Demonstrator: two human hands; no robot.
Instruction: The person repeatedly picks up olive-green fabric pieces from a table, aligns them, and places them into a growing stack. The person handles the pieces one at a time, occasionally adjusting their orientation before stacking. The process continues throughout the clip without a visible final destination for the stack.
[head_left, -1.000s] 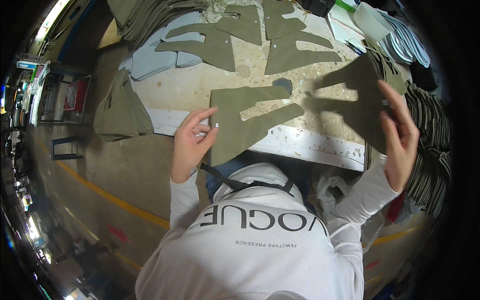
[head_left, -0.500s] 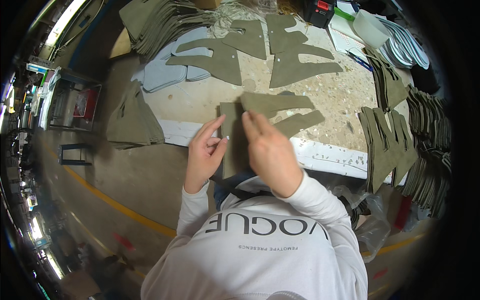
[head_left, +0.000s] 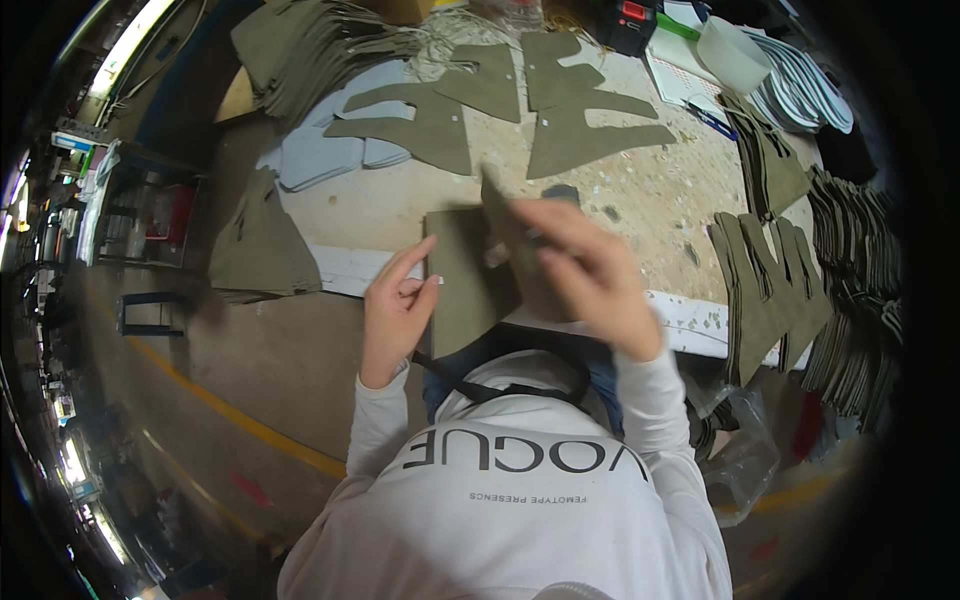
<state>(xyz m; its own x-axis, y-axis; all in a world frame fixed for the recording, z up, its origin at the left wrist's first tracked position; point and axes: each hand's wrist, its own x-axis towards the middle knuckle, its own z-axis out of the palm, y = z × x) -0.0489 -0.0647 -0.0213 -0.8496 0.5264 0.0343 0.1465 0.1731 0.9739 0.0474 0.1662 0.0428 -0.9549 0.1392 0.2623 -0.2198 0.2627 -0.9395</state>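
Observation:
An olive cut piece of fabric or leather (head_left: 460,290) lies over the near table edge in front of me. My left hand (head_left: 400,305) is at its left edge, index finger extended along it and the other fingers curled, thumb beside a small white sticker. My right hand (head_left: 605,275), smeared by motion, grips a raised olive flap (head_left: 515,235) standing up from the piece's right side. Whether flap and piece are one part is hidden. Beyond them, flat olive glove-shaped pieces (head_left: 410,115) with small white stickers are spread on the table.
The pale, speckled table (head_left: 640,200) has olive stacks at its far left (head_left: 300,60), left edge (head_left: 262,245) and right (head_left: 765,290). Light-blue pieces (head_left: 320,155) lie at left. A white roll (head_left: 733,54), pen (head_left: 710,120) and black-red box (head_left: 630,25) sit far right.
My right hand has moved right and lifted the olive flap, which lay flat with its finger strips pointing right. My left hand stays at the piece's left edge.

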